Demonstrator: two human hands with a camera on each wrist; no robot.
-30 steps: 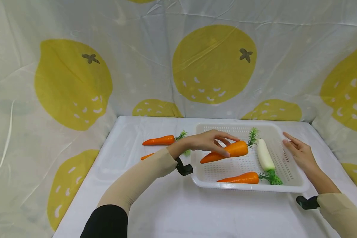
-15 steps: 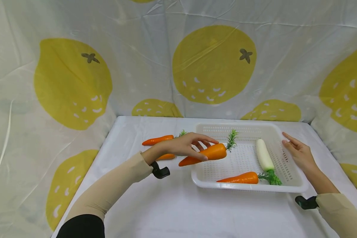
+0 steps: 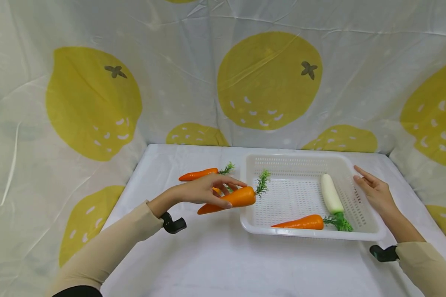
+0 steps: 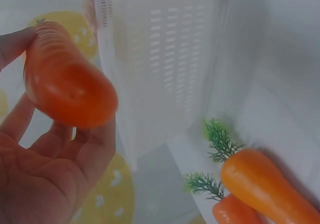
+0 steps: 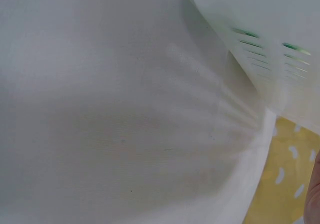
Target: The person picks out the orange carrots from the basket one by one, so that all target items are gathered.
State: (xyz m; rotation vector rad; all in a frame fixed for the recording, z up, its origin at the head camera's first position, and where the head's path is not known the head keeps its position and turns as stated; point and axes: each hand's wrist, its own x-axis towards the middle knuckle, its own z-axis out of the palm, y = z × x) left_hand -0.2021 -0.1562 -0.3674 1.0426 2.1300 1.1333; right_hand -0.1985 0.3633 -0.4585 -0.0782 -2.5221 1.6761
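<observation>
My left hand (image 3: 202,189) grips an orange carrot (image 3: 241,197) with a feathery green top, just left of the basket. In the left wrist view the carrot (image 4: 70,82) sits between thumb and fingers, its thick end toward the camera. My right hand (image 3: 375,192) is at the right rim of the white basket (image 3: 316,234), thumb and index finger extended along it. Inside the basket lie another carrot (image 3: 304,222) near the front wall and a white radish (image 3: 331,194) with green leaves on the right.
Two more carrots lie on the white-covered table (image 3: 223,260) left of the basket: one carrot (image 3: 198,174) farther back, another carrot (image 4: 265,179) mostly hidden behind my left hand in the head view. A lemon-print curtain (image 3: 186,82) hangs behind the table.
My left hand has carried the carrot leftward from over the basket to beyond its left rim. The right hand and the basket have stayed in place.
</observation>
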